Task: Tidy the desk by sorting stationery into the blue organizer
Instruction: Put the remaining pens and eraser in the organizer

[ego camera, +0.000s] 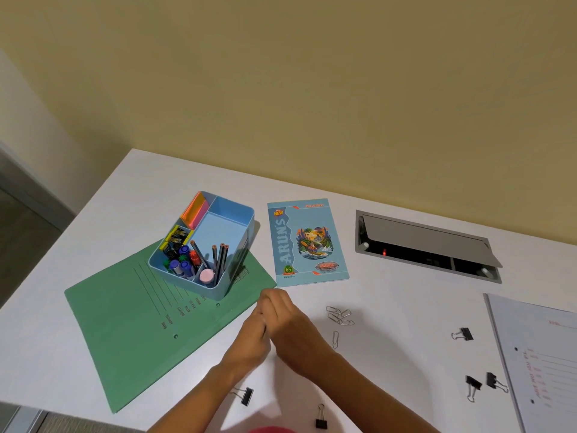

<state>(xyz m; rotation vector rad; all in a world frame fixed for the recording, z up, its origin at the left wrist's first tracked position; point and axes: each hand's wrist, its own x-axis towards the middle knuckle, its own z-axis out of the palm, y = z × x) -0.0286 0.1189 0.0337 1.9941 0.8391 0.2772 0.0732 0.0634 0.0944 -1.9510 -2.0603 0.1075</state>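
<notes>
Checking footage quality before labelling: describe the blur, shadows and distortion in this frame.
Head view: the left hand and right hand are motion-smeared, anything between them unreadable; light is soft, the blue organizer throwing a faint shadow rightward; wide-angle lens skews the desk; paper clips are sharp.

Green folder: one corner lay hidden under the blue organizer; its print was too small to read.
White file, well right of the organizer: was cut off by the frame edge.
Left hand and right hand, just in front of the organizer: curled together, and anything held was concealed.
Red item, well in front of the organizer: was mostly cropped.
</notes>
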